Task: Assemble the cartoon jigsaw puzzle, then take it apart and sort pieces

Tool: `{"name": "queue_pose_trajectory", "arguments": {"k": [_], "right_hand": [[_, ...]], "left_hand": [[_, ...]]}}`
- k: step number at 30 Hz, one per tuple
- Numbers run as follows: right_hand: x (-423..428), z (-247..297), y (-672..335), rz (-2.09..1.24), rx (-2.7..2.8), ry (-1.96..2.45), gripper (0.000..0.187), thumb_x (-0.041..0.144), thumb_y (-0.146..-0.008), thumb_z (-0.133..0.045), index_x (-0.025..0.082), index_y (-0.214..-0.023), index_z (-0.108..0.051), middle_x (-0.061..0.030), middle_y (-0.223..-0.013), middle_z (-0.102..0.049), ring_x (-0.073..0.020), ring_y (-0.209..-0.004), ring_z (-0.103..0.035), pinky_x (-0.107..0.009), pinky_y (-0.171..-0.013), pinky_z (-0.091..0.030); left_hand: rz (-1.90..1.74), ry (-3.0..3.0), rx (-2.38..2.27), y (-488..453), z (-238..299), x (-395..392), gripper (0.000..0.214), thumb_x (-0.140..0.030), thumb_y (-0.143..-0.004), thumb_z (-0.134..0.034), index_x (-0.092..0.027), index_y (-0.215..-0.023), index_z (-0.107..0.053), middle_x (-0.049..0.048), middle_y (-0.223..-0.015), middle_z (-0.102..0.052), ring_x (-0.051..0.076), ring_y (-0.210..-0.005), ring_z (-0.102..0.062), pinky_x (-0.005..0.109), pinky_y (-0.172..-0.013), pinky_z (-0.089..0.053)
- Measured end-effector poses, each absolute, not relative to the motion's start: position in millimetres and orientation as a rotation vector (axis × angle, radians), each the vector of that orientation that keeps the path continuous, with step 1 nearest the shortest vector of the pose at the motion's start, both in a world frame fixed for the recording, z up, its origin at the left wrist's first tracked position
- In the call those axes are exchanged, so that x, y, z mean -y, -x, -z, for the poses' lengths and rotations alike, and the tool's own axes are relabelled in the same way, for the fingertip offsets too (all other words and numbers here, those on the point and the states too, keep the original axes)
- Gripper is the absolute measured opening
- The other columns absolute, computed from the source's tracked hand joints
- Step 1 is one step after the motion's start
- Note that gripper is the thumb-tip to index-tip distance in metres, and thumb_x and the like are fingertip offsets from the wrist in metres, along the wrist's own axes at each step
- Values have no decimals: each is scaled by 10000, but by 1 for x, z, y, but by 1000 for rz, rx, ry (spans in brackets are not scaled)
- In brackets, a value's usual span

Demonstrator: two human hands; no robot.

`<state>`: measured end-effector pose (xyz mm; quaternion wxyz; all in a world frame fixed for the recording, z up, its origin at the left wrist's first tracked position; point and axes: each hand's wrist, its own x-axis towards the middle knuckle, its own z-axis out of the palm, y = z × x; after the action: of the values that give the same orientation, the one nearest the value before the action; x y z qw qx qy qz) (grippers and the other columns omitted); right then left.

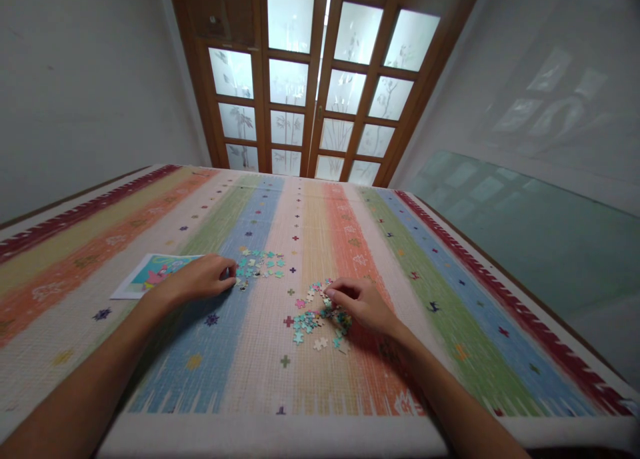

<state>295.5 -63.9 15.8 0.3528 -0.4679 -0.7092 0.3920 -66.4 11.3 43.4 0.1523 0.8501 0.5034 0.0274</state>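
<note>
My left hand (213, 276) rests at the left edge of a spread of small teal and pale jigsaw pieces (257, 264). Its fingers are curled together, and whatever lies between them is hidden. Over a looser heap of mixed jigsaw pieces (307, 322), my right hand (361, 304) hovers with thumb and forefinger drawn together. Anything in that pinch is too small to make out. Partly behind my left wrist lies a picture sheet (150, 272) with a pink cartoon figure on a teal ground.
A striped, multicoloured cloth (240, 366) covers the table. Beyond its far edge stand wooden doors (310, 79) with frosted panes. White walls rise on both sides, and a greenish glass panel (530, 226) leans along the right.
</note>
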Motion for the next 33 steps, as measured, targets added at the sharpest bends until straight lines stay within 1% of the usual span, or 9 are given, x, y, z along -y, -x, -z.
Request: {"name": "queue_pose_trajectory", "arguments": {"k": [6,11,13,16,18,20,23,29,33], "right_hand": [[59,-19,-300,-961,1634,1247,327,499,-861,-672,186,-785,-726,-35,-657,-669,-170,-597,-616,-308,-604,-483],[56,-20,-307,-782,1648,1307,330,483,-869,-638,188,-738,-708,-29,-637,-670,-179,-603,-617,-295,-598,-465],[55,-18,-309,-679,1715,1336,313,448,-889,-616,183,-763,-724,-30,-658,-683,-172,-607,-603,-288,-593,-436],[54,-15,-312,-613,1892,1372,265,359,-917,-590,178,-803,-746,-23,-665,-678,-160,-603,-583,-278,-590,-400],[53,-12,-312,-566,2018,1391,197,281,-904,-607,172,-847,-760,-24,-684,-669,-155,-618,-576,-277,-614,-399],[53,-10,-311,-497,2121,1400,151,225,-879,-643,163,-925,-773,-34,-747,-667,-153,-650,-574,-280,-647,-405],[54,-8,-310,-447,2239,1402,167,217,-882,-680,164,-1008,-776,-43,-812,-641,-154,-683,-574,-283,-669,-406],[55,-9,-310,-427,2307,1422,105,220,-911,-676,169,-937,-764,-37,-814,-618,-161,-715,-575,-287,-686,-393],[54,-7,-311,-408,2287,1400,158,213,-951,-603,173,-906,-749,-53,-836,-642,-172,-746,-594,-292,-703,-403]], "left_hand": [[-28,-2412,-1434,65,-43,-11,311,-462,-884,-499,-202,-792,-643,76,-713,-694,242,-666,-645,310,-655,-381],[-18,-2389,-1417,68,-41,-13,302,-477,-882,-507,-209,-761,-579,59,-697,-675,220,-647,-603,300,-637,-359],[-20,-2389,-1408,69,-40,-14,300,-480,-878,-504,-210,-764,-569,54,-697,-670,218,-648,-595,301,-637,-358],[-2,-2379,-1410,69,-39,-15,316,-499,-863,-496,-208,-760,-559,58,-706,-664,227,-655,-591,308,-638,-360],[7,-2370,-1412,69,-39,-16,327,-510,-860,-484,-208,-757,-554,60,-704,-656,231,-651,-582,312,-633,-357],[8,-2366,-1409,69,-40,-15,326,-508,-862,-479,-210,-748,-545,57,-691,-645,226,-642,-569,310,-626,-348],[1,-2369,-1403,70,-41,-14,314,-494,-861,-491,-213,-728,-538,53,-674,-640,215,-625,-553,306,-622,-337],[-60,-2415,-1426,66,-46,-10,352,-498,-897,-472,-210,-708,-543,60,-669,-645,222,-612,-574,307,-614,-335],[-94,-2502,-1476,57,-48,-6,337,-429,-930,-427,-205,-709,-548,62,-652,-629,218,-598,-567,308,-605,-321]]}}
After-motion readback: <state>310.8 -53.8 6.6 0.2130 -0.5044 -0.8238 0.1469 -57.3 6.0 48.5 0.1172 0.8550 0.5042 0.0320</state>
